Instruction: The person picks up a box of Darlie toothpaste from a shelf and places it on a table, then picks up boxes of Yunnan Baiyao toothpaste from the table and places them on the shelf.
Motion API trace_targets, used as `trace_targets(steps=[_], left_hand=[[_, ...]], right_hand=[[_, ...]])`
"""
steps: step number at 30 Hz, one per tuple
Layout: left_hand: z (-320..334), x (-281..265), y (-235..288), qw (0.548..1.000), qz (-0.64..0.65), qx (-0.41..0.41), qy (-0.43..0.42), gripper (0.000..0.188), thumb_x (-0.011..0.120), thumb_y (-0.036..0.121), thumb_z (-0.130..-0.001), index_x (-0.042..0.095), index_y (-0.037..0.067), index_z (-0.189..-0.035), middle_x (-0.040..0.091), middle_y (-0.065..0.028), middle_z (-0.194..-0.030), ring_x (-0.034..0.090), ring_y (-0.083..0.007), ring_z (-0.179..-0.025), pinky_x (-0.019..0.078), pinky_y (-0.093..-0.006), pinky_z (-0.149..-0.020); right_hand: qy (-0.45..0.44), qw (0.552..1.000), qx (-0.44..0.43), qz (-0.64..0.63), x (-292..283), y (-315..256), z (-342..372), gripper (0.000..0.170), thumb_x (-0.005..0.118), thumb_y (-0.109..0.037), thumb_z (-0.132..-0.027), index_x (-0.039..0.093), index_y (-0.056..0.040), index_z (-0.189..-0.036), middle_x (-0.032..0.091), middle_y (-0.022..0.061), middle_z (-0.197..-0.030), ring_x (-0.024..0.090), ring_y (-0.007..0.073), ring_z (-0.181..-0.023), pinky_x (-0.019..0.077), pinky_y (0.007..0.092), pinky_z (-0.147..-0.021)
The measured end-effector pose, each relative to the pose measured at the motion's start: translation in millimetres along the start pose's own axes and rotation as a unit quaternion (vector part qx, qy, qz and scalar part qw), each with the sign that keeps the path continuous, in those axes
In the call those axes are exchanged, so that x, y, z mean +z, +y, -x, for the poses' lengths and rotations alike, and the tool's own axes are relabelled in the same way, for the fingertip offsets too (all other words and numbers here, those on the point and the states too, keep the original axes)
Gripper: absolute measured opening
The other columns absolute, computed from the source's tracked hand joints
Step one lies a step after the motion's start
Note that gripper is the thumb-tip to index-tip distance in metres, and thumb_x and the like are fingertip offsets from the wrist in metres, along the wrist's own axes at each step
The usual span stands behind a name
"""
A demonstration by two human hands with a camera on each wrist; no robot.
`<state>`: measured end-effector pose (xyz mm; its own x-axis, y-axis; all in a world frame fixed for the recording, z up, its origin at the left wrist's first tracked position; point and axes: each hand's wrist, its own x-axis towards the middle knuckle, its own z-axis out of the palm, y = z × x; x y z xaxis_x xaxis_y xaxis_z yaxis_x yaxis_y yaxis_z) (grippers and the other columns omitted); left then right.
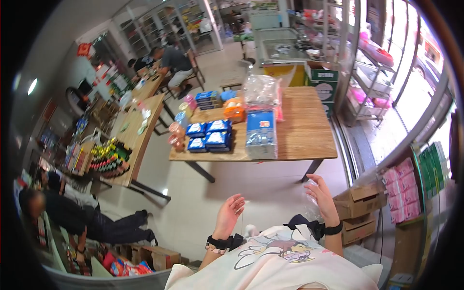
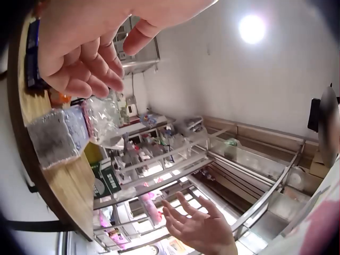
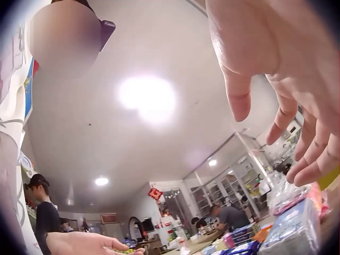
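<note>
White T-shirt [image 1: 290, 251] with a printed cartoon figure lies nearest, below both hands. Above it, the left hand [image 1: 229, 216] is raised, its fingers loosely bent and holding nothing. The right hand [image 1: 323, 199] is open too, fingers apart and lightly bent; clear plastic [image 1: 311, 208] shows beside its palm, though whether they touch is hard to tell. Brown cardboard boxes [image 1: 358, 200] sit to the right of the right-hand fingers. Beyond both hands' fingertips, apart from them, stands a light wooden table [image 1: 304, 130]. On its near part are small blue-and-white packs [image 1: 218, 140], with a tall blue pack in clear wrap [image 1: 261, 135] to their right. Farther from the fingers, an orange plastic-wrapped pack [image 1: 234, 110] lies left of a clear, crinkled plastic bag [image 1: 261, 91]. Past the table, far left of the fingers, a person in a dark top and light shorts [image 1: 175, 60] sits.
</note>
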<state>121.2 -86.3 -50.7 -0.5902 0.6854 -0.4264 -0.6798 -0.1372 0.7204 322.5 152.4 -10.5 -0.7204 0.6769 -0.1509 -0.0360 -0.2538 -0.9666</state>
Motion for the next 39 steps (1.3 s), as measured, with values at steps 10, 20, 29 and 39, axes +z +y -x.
trace_targets(steps=[10,20,29,39], left_hand=[[31,-58,-4,0.983,0.064,0.078,0.150,0.036,0.045,0.029,-0.093,0.051,0.004,-0.118,0.058,-0.0074,-0.108,0.054,-0.0161,-0.100,0.0416,-0.0294,-0.087],[-26,-103,35,0.980,0.049,0.088,0.172,0.034,0.044,0.027,-0.093,0.051,0.003,-0.117,0.058,-0.0081,-0.108,0.054,-0.0172,-0.100,0.0428,-0.0291,-0.086],[-126,-133,140,0.981,-0.004,0.120,0.154,0.034,0.044,0.026,-0.094,0.052,0.003,-0.117,0.060,-0.0073,-0.105,0.056,-0.0128,-0.094,0.0436,-0.0255,-0.082],[-206,-106,210,0.988,-0.045,0.118,0.092,0.031,0.044,0.022,-0.094,0.054,0.002,-0.116,0.062,-0.0063,-0.103,0.056,-0.0096,-0.090,0.0433,-0.0225,-0.080]], right_hand=[[-0.196,0.978,0.072,0.025,84,12,-59,0.037,0.052,-0.025,-0.091,0.047,-0.0069,-0.122,0.047,0.0064,-0.123,0.050,0.0168,-0.106,0.0396,0.0307,-0.090],[-0.294,0.944,0.135,0.056,164,35,-152,0.037,0.052,-0.027,-0.091,0.049,-0.0057,-0.121,0.051,0.0058,-0.119,0.053,0.0148,-0.102,0.0404,0.0281,-0.089],[-0.307,0.946,0.056,0.082,256,10,-265,0.035,0.050,-0.025,-0.092,0.050,-0.0056,-0.120,0.053,0.0055,-0.118,0.053,0.0144,-0.103,0.0407,0.0277,-0.090],[-0.298,0.950,0.039,0.080,264,16,-335,0.033,0.050,-0.024,-0.093,0.050,-0.0057,-0.120,0.056,0.0054,-0.114,0.054,0.0141,-0.101,0.0421,0.0273,-0.088]])
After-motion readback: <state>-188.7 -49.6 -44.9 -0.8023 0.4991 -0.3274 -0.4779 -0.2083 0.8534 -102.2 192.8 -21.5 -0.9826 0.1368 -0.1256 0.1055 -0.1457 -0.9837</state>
